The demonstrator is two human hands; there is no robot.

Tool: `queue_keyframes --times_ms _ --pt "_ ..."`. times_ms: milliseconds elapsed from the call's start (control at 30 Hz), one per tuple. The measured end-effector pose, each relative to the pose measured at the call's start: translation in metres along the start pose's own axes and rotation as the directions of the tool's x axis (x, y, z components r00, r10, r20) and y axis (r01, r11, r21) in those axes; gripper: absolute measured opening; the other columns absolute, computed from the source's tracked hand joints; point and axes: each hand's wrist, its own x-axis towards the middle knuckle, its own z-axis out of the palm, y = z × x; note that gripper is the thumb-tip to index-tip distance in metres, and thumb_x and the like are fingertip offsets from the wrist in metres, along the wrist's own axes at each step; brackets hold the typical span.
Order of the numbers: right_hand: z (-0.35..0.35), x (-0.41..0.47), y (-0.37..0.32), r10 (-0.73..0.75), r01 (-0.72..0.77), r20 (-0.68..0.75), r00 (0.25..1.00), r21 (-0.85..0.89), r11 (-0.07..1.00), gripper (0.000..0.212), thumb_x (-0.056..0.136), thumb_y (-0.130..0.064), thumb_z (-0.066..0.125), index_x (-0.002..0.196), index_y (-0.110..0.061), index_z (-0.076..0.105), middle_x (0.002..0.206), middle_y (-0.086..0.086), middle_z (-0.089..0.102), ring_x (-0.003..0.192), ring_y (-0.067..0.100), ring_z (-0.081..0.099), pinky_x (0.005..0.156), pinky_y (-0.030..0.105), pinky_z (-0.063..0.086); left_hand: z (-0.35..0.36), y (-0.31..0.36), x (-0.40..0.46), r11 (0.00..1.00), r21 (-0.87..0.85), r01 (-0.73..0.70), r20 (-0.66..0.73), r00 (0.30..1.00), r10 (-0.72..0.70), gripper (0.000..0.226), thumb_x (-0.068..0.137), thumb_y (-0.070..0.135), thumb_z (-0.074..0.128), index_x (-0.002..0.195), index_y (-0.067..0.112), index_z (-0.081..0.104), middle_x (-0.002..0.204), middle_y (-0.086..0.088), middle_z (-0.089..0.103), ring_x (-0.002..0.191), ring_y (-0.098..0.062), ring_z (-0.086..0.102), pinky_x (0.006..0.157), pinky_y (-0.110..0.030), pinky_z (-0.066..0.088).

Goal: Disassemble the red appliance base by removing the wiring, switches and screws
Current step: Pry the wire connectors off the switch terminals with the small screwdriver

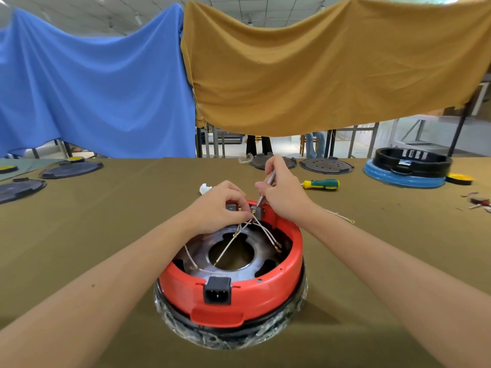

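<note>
A red appliance base is sitting upside down on the near middle of an olive-covered table. The left hand is pinching white wires at the far rim. The right hand is gripping a thin metal tool, its tip pressing on a small grey switch block. Steadying the wires while levering gently would likely avoid snapping terminals.

The tool's tip and the small switch at the far rim of the red base are largely covered by the left hand and right hand. Both forearms are cut off by the lower edge. Small parts at the table's right edge are too blurred to be identified.
</note>
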Motion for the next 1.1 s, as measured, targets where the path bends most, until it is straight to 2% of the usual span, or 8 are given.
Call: queue_keyframes --times_ms 133,233,333,500,733,800,900,1100 --pt "0.003 -0.005 0.001 -0.020 0.022 -0.068 0.997 0.017 1.000 0.023 0.097 -0.013 0.058 0.101 -0.023 0.038 0.079 0.007 0.053 0.069 0.021 0.053 0.064 0.036 0.044 0.000 -0.001 0.000 1.000 0.001 -0.001 0.003 1.000 0.001 0.006 0.082 0.026 0.076 0.079 0.024 0.073 0.112 0.006 0.053 0.102 0.011 0.048 0.080 0.004 0.029" --pt "0.005 -0.009 -0.003 -0.116 0.114 -0.062 0.991 -0.041 0.993 0.024 0.096 -0.011 0.058 0.099 -0.024 0.038 0.073 0.000 0.055 0.061 0.009 0.050 0.059 0.028 0.041 0.000 0.000 0.000 1.000 0.000 0.009 0.014 1.000 -0.009 0.006 0.082 0.027 0.076 0.079 0.026 0.072 0.113 0.007 0.052 0.100 0.012 0.047 0.079 0.003 0.030" --pt "0.006 -0.009 -0.005 -0.150 0.147 -0.037 0.988 -0.082 0.986 0.024 0.096 -0.009 0.056 0.098 -0.023 0.037 0.068 -0.003 0.053 0.060 0.011 0.050 0.060 0.029 0.042 0.000 0.000 0.000 1.000 0.000 0.014 0.016 1.000 -0.014 0.007 0.082 0.026 0.076 0.078 0.027 0.071 0.113 0.007 0.051 0.102 0.013 0.046 0.079 0.004 0.029" --pt "0.004 -0.005 -0.002 -0.012 0.012 -0.049 0.999 -0.004 1.000 0.022 0.098 -0.012 0.055 0.099 -0.024 0.036 0.075 0.003 0.050 0.065 0.015 0.049 0.059 0.030 0.043 0.000 -0.001 0.000 1.000 -0.006 0.013 0.019 1.000 -0.012 0.005 0.082 0.026 0.076 0.079 0.023 0.073 0.113 0.008 0.051 0.104 0.012 0.046 0.079 0.006 0.028" --pt "0.002 -0.005 -0.001 0.174 -0.165 -0.042 0.984 0.159 0.973 0.019 0.099 -0.012 0.054 0.104 -0.018 0.037 0.091 0.011 0.055 0.087 0.034 0.062 0.087 0.053 0.052 0.000 0.000 0.000 1.000 -0.006 0.020 0.031 0.999 -0.020 0.005 0.083 0.027 0.075 0.080 0.025 0.072 0.114 0.009 0.050 0.108 0.005 0.049 0.085 -0.002 0.030" --pt "0.003 -0.007 -0.002 0.098 -0.090 -0.081 0.992 0.093 0.992 0.020 0.098 -0.011 0.055 0.104 -0.020 0.038 0.089 0.011 0.058 0.085 0.030 0.063 0.079 0.047 0.052 -0.001 0.000 0.000 1.000 -0.013 0.021 0.024 0.999 -0.021 0.005 0.083 0.027 0.075 0.080 0.025 0.072 0.113 0.009 0.051 0.106 0.005 0.050 0.086 -0.002 0.031" --pt "0.004 -0.011 -0.008 -0.100 0.098 -0.084 0.991 -0.035 0.995 0.022 0.098 -0.008 0.055 0.102 -0.021 0.038 0.074 0.002 0.055 0.067 0.013 0.053 0.064 0.031 0.044 -0.001 0.000 0.000 1.000 -0.017 0.025 0.021 0.999 -0.025 0.006 0.083 0.026 0.074 0.079 0.026 0.071 0.113 0.009 0.051 0.103 0.008 0.050 0.083 0.001 0.031" --pt "0.006 -0.012 -0.011 -0.217 0.212 -0.021 0.976 -0.144 0.967 0.021 0.097 -0.005 0.054 0.101 -0.018 0.038 0.067 -0.004 0.049 0.065 0.016 0.049 0.064 0.032 0.043 -0.001 0.001 -0.001 1.000 -0.007 0.028 0.033 0.999 -0.027 0.006 0.085 0.025 0.074 0.080 0.025 0.070 0.114 0.007 0.050 0.097 0.013 0.047 0.077 0.003 0.031"
